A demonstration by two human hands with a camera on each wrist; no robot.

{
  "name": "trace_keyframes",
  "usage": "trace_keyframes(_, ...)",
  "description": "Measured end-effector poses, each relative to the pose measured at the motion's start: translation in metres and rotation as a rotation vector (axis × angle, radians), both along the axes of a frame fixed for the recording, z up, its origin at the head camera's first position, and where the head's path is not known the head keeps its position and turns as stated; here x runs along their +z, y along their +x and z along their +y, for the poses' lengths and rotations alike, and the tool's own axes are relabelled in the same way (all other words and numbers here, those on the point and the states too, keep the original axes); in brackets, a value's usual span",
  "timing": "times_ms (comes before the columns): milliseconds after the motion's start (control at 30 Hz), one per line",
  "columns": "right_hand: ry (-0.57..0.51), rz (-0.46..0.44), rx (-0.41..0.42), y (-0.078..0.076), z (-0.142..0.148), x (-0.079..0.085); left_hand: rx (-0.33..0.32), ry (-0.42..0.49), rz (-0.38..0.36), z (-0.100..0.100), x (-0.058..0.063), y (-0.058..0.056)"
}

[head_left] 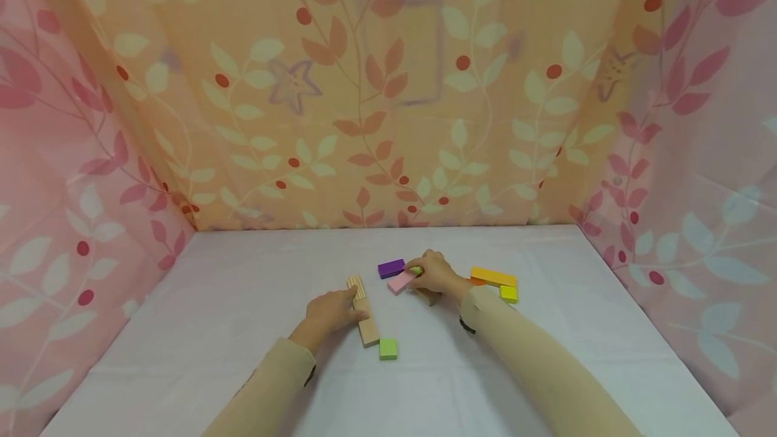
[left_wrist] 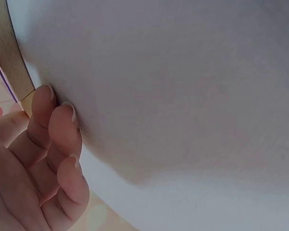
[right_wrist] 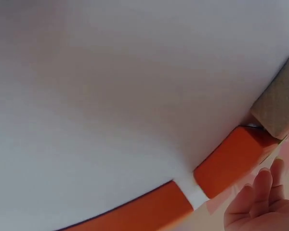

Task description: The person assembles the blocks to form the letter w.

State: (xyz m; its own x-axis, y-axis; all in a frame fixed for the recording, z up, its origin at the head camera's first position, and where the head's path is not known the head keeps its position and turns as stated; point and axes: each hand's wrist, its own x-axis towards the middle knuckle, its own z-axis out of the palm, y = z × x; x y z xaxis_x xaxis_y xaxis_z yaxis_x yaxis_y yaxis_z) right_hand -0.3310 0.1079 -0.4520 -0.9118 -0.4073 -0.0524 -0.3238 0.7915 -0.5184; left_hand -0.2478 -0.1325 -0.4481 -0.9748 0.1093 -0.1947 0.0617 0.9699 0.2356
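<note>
At the left of the group my left hand point(head_left: 330, 309) holds the plain wooden blocks, which lie end to end. Its thumb and index finger rest on the flat block point(head_left: 367, 331) and the ridged-looking one point(head_left: 356, 286). The left wrist view shows its curled fingers point(left_wrist: 62, 130) along the wood's side. Farther back, my right hand point(head_left: 436, 272) pinches the right end of a pink block point(head_left: 399, 282) between thumb and index finger. A bit of light green block point(head_left: 417, 270) shows between these fingers. Just behind is a purple block point(head_left: 391, 268).
A light green square block point(head_left: 388, 349) lies by the wooden row's near end. Beneath my right wrist are a wooden block point(head_left: 429, 297) and an orange one point(right_wrist: 226, 161). To the right lie a yellow-orange bar point(head_left: 494, 276) and a yellow square block point(head_left: 508, 294). Patterned curtains surround the white table.
</note>
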Motion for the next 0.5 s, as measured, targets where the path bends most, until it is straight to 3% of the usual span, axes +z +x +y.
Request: trace_keyframes(500,0.021,-0.083,0.017,-0.013,-0.005,-0.002,0.006,0.004,0.019,0.0,-0.005,-0.001)
